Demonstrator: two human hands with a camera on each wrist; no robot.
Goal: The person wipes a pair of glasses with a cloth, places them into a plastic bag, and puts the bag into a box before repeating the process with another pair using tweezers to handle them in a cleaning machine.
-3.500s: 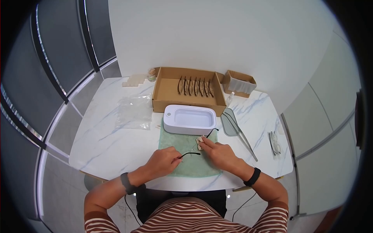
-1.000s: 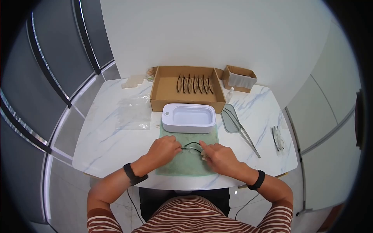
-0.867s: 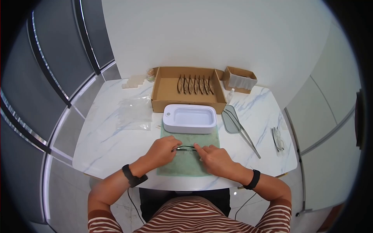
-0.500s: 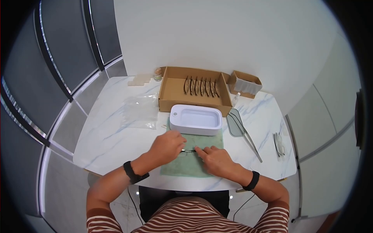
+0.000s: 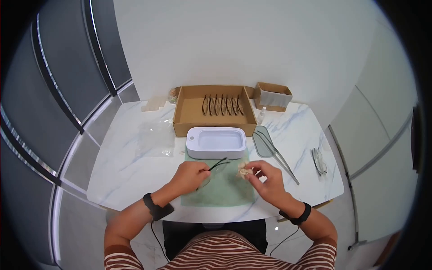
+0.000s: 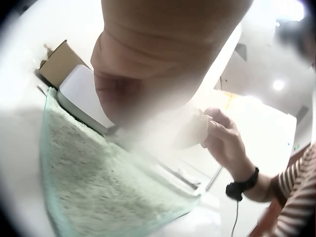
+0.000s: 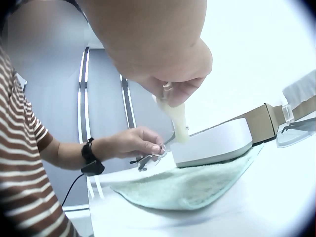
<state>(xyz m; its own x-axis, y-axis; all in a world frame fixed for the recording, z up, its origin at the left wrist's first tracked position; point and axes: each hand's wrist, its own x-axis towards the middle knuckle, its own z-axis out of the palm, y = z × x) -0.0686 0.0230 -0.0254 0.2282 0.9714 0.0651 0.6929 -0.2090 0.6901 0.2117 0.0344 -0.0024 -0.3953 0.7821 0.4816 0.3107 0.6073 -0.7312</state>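
Right hand (image 5: 268, 182) has come away from glasses (image 5: 218, 164), fingertips pinching crumpled cloth (image 5: 244, 172); left hand (image 5: 189, 176), fingers curled, grips glasses over green mat (image 5: 220, 191).

On the marbled table (image 5: 135, 175), I see a cardboard box (image 5: 191, 130), a green cloth (image 5: 220, 191), tweezers (image 5: 284, 165) and glasses (image 5: 319, 161).
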